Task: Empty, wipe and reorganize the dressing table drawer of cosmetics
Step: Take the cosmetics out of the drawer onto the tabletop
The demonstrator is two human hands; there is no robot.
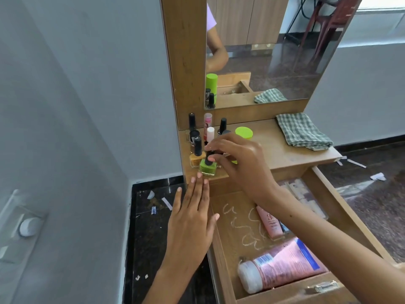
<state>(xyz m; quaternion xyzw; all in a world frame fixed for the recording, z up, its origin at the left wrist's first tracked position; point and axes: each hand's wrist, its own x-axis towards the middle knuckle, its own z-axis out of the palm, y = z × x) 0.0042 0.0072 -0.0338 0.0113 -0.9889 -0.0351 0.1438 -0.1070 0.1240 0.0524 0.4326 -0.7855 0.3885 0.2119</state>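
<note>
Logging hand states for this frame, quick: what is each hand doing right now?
Left hand: open, fingers straight, fingertips at the tabletop edge, holding nothing.
Right hand: pinching the black cap of the green nail polish bottle.

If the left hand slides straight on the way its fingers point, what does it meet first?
The left hand points up toward the tabletop edge; first in line looks like the green nail polish bottle the right hand grips, though depth is unclear.
</note>
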